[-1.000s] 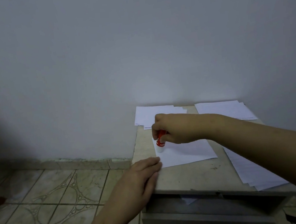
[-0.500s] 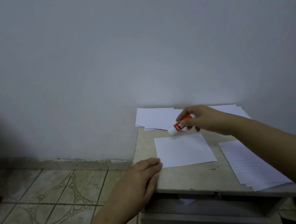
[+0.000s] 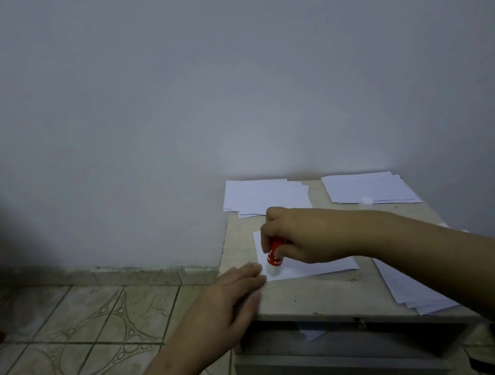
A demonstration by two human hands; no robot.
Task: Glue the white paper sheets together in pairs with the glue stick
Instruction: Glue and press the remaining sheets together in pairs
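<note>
A single white sheet (image 3: pixel 323 267) lies in the middle of the small table (image 3: pixel 311 300). My right hand (image 3: pixel 300 237) grips a red and white glue stick (image 3: pixel 275 257), its white tip down on the sheet's near left corner. My left hand (image 3: pixel 224 306) lies flat with straight fingers at the table's left edge, fingertips touching that same corner of the sheet. My right hand and forearm cover much of the sheet.
Stacks of white paper lie at the back left (image 3: pixel 263 197), back right (image 3: pixel 369 188) and along the right edge (image 3: pixel 410 288) of the table. A small white cap (image 3: pixel 366 200) sits by the back right stack. An open drawer (image 3: pixel 339 342) shows below; tiled floor (image 3: pixel 85 328) lies left.
My right hand swung with the glue stick from the sheet's left edge up to the back of the table, then came back down onto the near left corner. My left hand stayed put.
</note>
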